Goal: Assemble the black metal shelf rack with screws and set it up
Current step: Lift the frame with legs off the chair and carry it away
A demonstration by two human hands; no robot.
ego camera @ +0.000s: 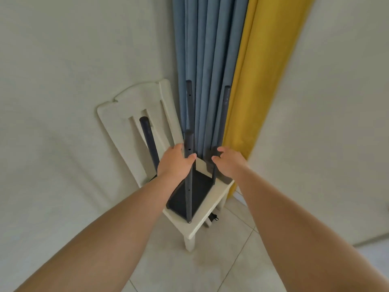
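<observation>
Head view: black metal rack (190,194) stands on the seat of a cream chair (212,216), one flat shelf at the bottom with four round tube posts rising from its corners. Posts are matte, with small screw holes along them; nearest post (188,165) ends in a capped foot at the seat's front edge. No readable labels or writing anywhere. Left hand (175,160) grips the nearest post near its top, fingers and thumb wrapped round it. Right hand (228,160) holds a dark flat piece (211,160) by the right-hand post; it's blurred, so I can't tell what it is. Chair looks like painted wood, slatted back with a scalloped top. Behind it hang pleated blue curtains (202,60) and a yellow curtain (261,70), between plain pale walls. Floor (210,266) is pale glossy tile.
</observation>
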